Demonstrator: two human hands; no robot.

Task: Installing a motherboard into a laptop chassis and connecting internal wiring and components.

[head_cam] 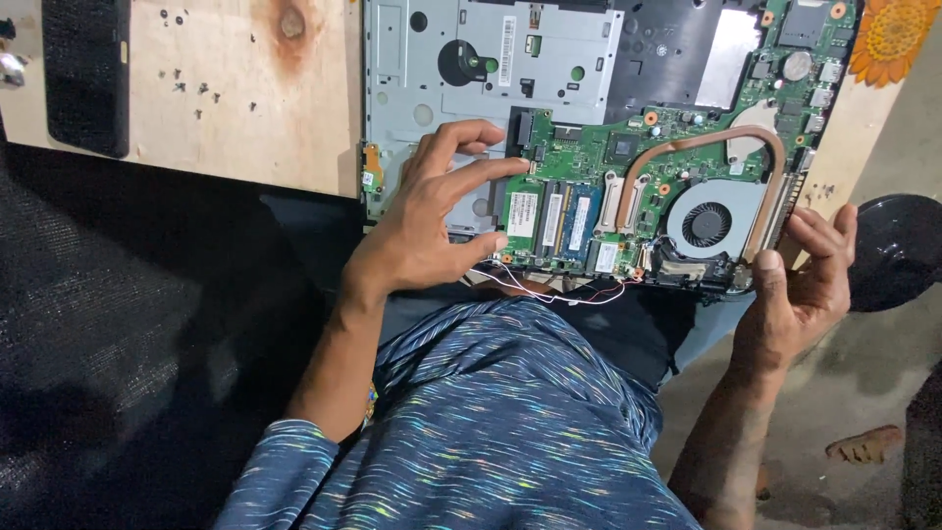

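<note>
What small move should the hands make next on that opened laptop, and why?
Probably lift the green board gently at its near edge. The left hand has fingertips beside the memory sticks, the right hand grips the corner by the fan, and thin wires hang loose there.

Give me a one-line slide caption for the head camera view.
Left hand rests on an opened laptop beside its memory modules, while right hand grips the edge near the cooling fan.
</note>
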